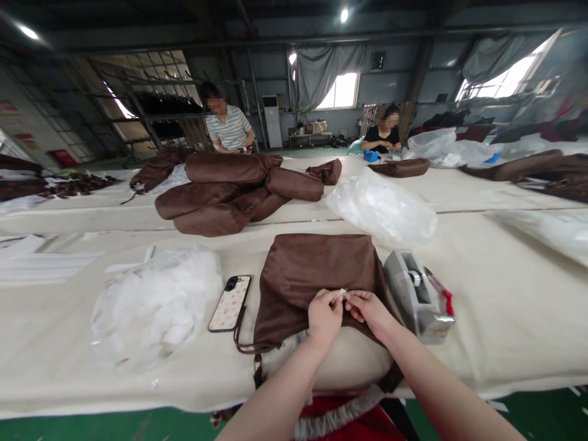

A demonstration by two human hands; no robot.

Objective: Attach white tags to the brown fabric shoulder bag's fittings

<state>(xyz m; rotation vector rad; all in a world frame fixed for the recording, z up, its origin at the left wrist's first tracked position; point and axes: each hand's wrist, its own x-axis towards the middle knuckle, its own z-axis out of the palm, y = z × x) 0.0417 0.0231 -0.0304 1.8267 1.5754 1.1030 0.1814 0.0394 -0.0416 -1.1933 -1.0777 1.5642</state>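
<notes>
A brown handbag (pixel 321 263) lies on the cloth-covered table right in front of me, its wrapped strap (pixel 340 419) hanging over the near edge. Over the bag's middle, my left hand (pixel 325 315) pinches a small white piece (pixel 340 294) between thumb and fingertips. My right hand (pixel 370 311) meets it from the other side, fingertips closed at the same small piece. What exactly the piece is cannot be made out. A brown cord (pixel 243 349) trails off the bag's left corner.
Right of the bag stands a grey tape dispenser (pixel 416 297). A patterned phone (pixel 229 303) and a clear bag of white stuffing (pixel 158 306) lie to the left. Brown bags (pixel 215 196) are piled beyond, beside clear plastic (pixel 381 205). Two people (pixel 229 128) work across the table.
</notes>
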